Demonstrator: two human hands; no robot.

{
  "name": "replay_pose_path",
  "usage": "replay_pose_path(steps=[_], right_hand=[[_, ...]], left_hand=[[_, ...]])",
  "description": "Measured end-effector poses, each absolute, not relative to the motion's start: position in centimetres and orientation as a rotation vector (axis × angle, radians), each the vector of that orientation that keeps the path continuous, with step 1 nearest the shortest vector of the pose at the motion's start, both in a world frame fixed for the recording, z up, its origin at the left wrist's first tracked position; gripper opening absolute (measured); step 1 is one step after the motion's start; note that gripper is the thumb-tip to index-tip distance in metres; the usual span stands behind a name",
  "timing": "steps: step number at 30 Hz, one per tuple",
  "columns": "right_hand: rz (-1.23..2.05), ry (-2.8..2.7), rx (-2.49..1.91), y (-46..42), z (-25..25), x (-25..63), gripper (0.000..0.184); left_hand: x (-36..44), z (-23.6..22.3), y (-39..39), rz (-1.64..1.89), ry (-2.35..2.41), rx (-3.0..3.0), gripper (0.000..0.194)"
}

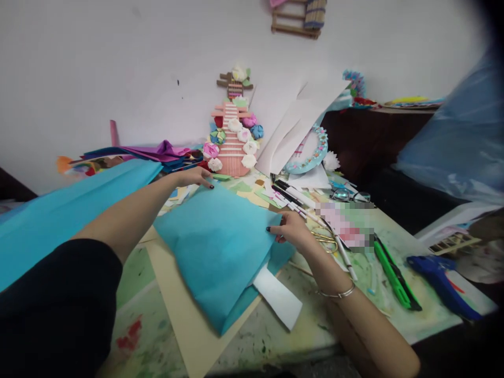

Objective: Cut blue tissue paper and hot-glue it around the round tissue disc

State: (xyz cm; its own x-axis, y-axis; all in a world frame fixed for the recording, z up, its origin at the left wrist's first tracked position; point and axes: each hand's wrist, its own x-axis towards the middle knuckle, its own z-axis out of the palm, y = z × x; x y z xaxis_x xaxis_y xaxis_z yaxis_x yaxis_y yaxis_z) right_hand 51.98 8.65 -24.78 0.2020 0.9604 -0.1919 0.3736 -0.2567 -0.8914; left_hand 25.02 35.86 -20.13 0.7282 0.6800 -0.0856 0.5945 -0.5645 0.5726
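Observation:
A folded sheet of turquoise paper (220, 241) lies in front of me, its layers puffed slightly apart on the near side. At its far corner, my left hand (195, 177) has the edge between thumb and fingers. My right hand (293, 231) pinches the right corner, with the thumb on top and the other fingertips partly hidden. From between the layers a white paper strip (277, 299) sticks out towards the near right. Underneath is a beige sheet (173, 304), mostly covered by the turquoise paper.
Right of my hands lie gold-handled scissors (325, 239), several pens (291, 194), a green utility knife (396, 273), a blue glue gun (443, 286) and glasses (350, 195). A paper-flower lute craft (233, 142) leans on the wall. More turquoise paper (79, 205) spreads left.

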Motion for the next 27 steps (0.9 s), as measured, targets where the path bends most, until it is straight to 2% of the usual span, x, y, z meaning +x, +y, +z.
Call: replay_pose_path(steps=[13,24,27], right_hand=[[1.038,-1.58,-2.059,7.9,-23.8,52.5,0.016],[0.993,-1.817,-2.16,7.5,-23.6,52.5,0.024],[0.936,-1.851,-2.2,7.4,-23.4,52.4,0.021]], left_hand=[[28.5,-25.7,37.3,0.112,1.049,2.13,0.045],[29.0,-25.7,36.9,0.199,1.044,2.185,0.041],[29.4,-25.5,36.5,0.244,1.036,2.204,0.042]])
